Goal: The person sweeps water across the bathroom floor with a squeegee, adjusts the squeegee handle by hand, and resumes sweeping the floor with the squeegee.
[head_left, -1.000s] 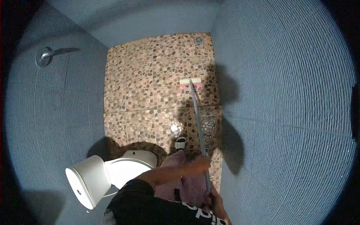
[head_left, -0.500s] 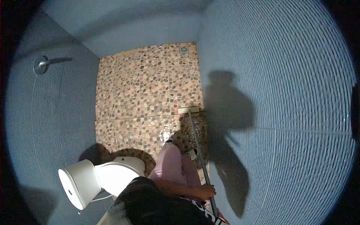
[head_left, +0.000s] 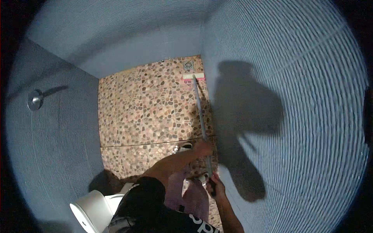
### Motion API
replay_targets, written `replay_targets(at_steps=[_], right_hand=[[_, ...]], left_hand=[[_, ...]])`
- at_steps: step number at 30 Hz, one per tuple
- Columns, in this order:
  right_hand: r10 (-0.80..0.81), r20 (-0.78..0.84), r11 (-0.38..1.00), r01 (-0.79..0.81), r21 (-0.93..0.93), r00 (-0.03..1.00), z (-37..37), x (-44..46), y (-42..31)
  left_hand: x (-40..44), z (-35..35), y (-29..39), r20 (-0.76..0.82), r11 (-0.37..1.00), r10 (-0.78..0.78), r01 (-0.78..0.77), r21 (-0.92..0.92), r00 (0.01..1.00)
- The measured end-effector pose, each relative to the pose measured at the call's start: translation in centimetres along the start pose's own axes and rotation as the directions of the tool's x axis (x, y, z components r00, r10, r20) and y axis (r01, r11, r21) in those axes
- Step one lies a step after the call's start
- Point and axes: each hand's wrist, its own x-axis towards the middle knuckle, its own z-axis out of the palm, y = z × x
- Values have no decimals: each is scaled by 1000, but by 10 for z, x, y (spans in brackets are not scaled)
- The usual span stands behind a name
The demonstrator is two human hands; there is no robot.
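A long-handled floor brush (head_left: 199, 105) with a grey pole reaches away from me along the right wall. Its cream head (head_left: 194, 76), with a pink edge, rests on the pebble-patterned floor just short of the square drain (head_left: 188, 65). My left hand (head_left: 203, 148) is wrapped round the pole about halfway along. Nearer my body, my right hand (head_left: 217, 186) is closed on the pole's lower end. Both hands sit above my feet, close to the right wall.
A white toilet (head_left: 93, 211) stands at lower left. Grey-blue ribbed walls (head_left: 311, 108) enclose the floor (head_left: 136, 105). A round chrome fitting (head_left: 35, 99) sticks out of the left wall. White-strapped footwear (head_left: 203, 178) is on my feet.
The brush head has slid forward along the right wall, up to the drain. My left hand has moved forward along with the pole, and my right hand has come into clear view.
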Motion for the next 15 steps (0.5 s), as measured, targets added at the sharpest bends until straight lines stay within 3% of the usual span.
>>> replay_targets(at_steps=[2,3,5,6,7,8,10,12,14,15], right_hand=[[-65,35,998,65,17,997,28,15,-12],[28,-38,998,-30,-50,999,26,7,-12],[-25,6,999,25,-22,1000,-9,-19,22],[37,-157,999,-41,-21,987,-1,-54,25],[99,-315,995,-104,1,944,10,-89,27],[136,-326,990,-113,88,936,14,-99,27],[176,-344,977,-123,172,922,22,-109,25],[180,-353,978,-129,163,918,31,-103,21],[185,-359,979,-141,145,915,35,-94,14],[148,-233,989,-147,22,961,26,-82,8]], left_hand=[[-7,24,-7,-44,999,-9,7,-39,999],[-9,31,-10,-72,998,-16,12,-54,997],[-7,29,-17,-135,997,-20,9,-76,991],[-2,-69,31,443,997,-81,69,42,893],[-10,-47,53,324,981,-144,177,-76,935],[-18,-26,75,198,945,-203,245,-217,959],[-27,-51,114,174,942,-300,263,210,938],[-38,-81,146,107,763,-377,243,599,920],[-35,-31,109,189,922,-238,161,354,953],[-24,18,59,218,988,-25,57,-142,976]])
